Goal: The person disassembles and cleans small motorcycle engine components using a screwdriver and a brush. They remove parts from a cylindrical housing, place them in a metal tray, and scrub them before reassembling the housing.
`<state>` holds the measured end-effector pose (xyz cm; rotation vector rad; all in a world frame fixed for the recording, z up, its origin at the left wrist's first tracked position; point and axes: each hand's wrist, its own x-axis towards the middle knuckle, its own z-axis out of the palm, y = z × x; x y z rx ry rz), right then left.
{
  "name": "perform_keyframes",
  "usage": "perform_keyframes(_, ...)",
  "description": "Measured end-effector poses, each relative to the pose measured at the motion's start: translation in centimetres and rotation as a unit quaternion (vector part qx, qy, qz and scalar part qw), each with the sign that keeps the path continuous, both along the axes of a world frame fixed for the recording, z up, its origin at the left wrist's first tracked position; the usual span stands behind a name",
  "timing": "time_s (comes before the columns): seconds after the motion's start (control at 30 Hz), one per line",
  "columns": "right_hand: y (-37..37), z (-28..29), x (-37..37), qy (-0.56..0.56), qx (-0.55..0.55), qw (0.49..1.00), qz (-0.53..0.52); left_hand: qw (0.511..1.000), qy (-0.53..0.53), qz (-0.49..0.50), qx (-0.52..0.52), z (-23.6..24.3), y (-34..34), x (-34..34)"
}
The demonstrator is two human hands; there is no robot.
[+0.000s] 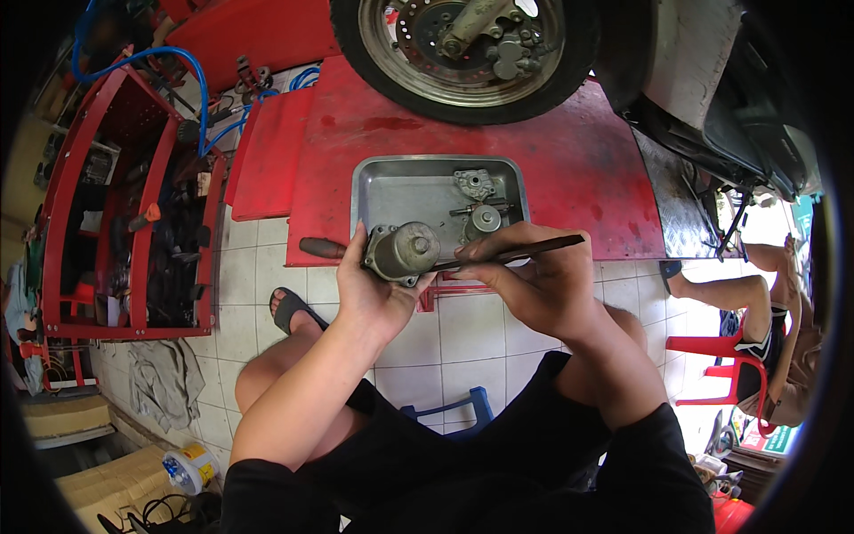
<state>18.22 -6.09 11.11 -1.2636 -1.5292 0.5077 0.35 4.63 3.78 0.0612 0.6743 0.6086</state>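
Observation:
My left hand (374,298) is closed around a grey cast-metal part (407,252) with a round domed body and a flange with bolt ears, held over the near edge of the metal tray (358,191). In my right hand (547,276) is a long, thin, dark tool (547,247), its kind unclear. The tool's left end meets the lower right side of the metal part; its tip is hard to make out. Inside the tray lie a flanged metal cover (474,183) and a small round metal piece (485,219). A brown handle (320,247) sticks out left of my left hand.
The tray rests on a red platform (294,160), below a motorcycle wheel (463,111). A red tool cart (133,191) with a blue hose (203,98) stands left. A blue stool (480,405) shows between my legs. Another person (743,294) sits at right near a red chair (712,343).

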Motion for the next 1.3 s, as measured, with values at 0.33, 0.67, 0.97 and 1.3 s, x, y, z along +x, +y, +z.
perform_keyframes(0.33,0.3,1.6,0.8,0.005,-0.066,0.984,0.167,1.000,0.003,0.014,0.010,-0.3,-0.4,-0.3)
perform_keyframes(0.67,-0.4,-0.7,-1.7,0.156,-0.066,0.985,-0.015,0.997,0.062,0.026,0.039,2.0,-0.9,0.0)
perform_keyframes(0.97,-0.4,-1.2,-2.4,0.217,-0.090,0.972,-0.030,0.996,0.070,0.032,0.038,1.4,-1.1,-0.3)
perform_keyframes(1.3,-0.9,1.8,-0.4,0.272,-0.063,0.959,-0.050,0.994,-0.011,0.024,0.110,0.2,-0.3,0.1)
